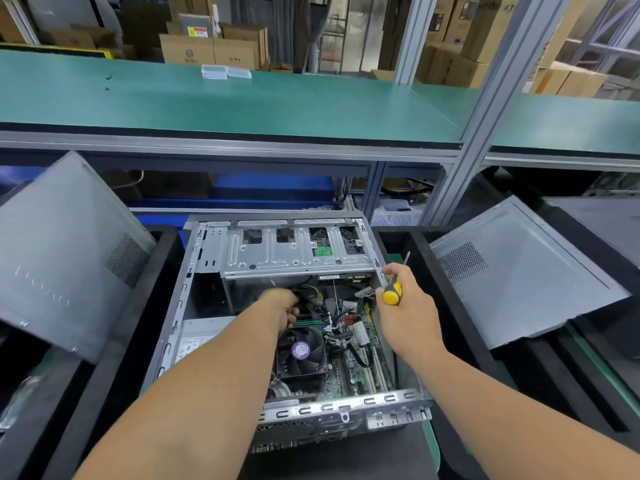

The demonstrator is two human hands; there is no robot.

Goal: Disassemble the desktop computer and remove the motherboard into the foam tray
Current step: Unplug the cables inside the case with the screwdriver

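Left hand (282, 306) curled, reaching forward and down; right hand (408, 303) fisted, thumb up.

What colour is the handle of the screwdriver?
Yellow and black; the head view shows the screwdriver in the right hand.

A long green-topped workbench shelf (242, 102) spans the far side, two small clear plastic boxes (225, 71) resting near its back edge. Brown cardboard cartons (211, 49) stacked behind it. Grey metal side panels lean left (65, 251) and right (519, 268).
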